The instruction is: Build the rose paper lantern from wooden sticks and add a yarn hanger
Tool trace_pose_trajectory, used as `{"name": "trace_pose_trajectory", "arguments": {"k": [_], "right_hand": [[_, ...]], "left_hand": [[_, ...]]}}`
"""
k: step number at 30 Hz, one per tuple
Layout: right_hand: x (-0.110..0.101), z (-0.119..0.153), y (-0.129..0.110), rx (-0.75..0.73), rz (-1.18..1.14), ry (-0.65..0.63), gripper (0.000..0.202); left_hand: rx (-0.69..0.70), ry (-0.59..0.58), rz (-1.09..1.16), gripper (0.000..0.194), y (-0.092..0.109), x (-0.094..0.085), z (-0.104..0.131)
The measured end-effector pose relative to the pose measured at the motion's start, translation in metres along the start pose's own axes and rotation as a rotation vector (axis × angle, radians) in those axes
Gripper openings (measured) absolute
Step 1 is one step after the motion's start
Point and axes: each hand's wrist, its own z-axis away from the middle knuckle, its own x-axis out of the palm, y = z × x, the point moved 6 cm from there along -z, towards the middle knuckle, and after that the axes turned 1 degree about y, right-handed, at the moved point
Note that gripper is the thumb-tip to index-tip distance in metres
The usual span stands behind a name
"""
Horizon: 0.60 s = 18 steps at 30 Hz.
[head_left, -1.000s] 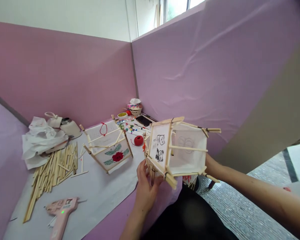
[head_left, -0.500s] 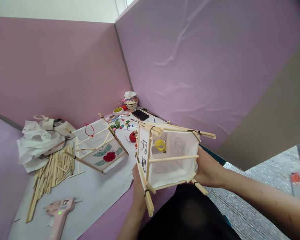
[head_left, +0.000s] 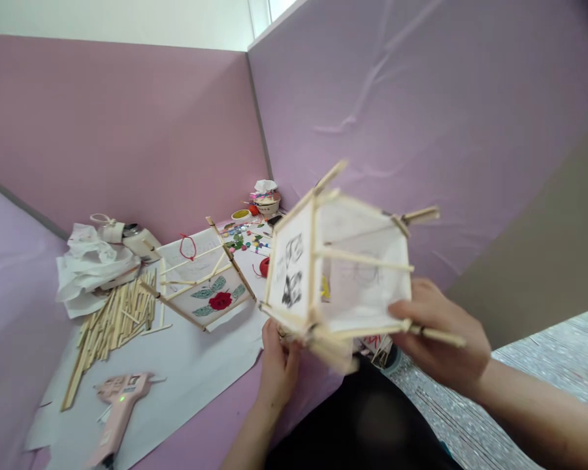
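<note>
A lantern frame of pale wooden sticks with white panels (head_left: 362, 277) is held in the air, tilted and partly blurred. Black drawings show on its left panel, and something yellow is inside. My left hand (head_left: 278, 362) grips its lower left edge from below. At its lower right corner, my right hand (head_left: 441, 329) is closed round the stick and panel edge. A second lantern frame (head_left: 203, 281), with a red flower and green leaves on one panel, rests on the white-covered table to the left.
A pink glue gun (head_left: 120, 414) lies at the front left, near a pile of wooden sticks (head_left: 115, 316). White crumpled bags (head_left: 85, 264) and a bottle stand behind. Red yarn (head_left: 264, 266), small beads and a bowl (head_left: 267, 203) are at the back. A bin (head_left: 389, 359) shows below right.
The held lantern has been tipped and turned, its top raised. My right hand has shifted to its lower right corner, fingers now showing. The camera view has moved slightly.
</note>
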Motion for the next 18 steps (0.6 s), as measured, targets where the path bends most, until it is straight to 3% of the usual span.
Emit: {"name": "trace_pose_trajectory", "arguments": {"k": [3,5,11,15,18], "right_hand": [[-0.012,-0.028,0.035,0.198,0.011,0.23,0.011],[-0.002,-0.054,0.063,0.256,0.03,0.266,0.01],[0.091,-0.129,0.142,0.297,-0.228,-0.033,0.02],[0.149,-0.136,0.159,0.278,-0.276,-0.271,0.022],[0.178,-0.127,0.163,0.246,-0.324,-0.404,0.024]], "left_hand": [[0.038,-0.014,-0.003,0.053,0.0,-0.001,0.001],[0.036,-0.001,0.017,0.052,0.0,-0.001,0.001],[0.041,-0.012,0.085,0.053,-0.001,-0.002,0.004],[0.02,-0.022,0.061,0.056,-0.004,-0.005,0.005],[-0.012,-0.011,0.058,0.058,-0.004,-0.006,0.006]]}}
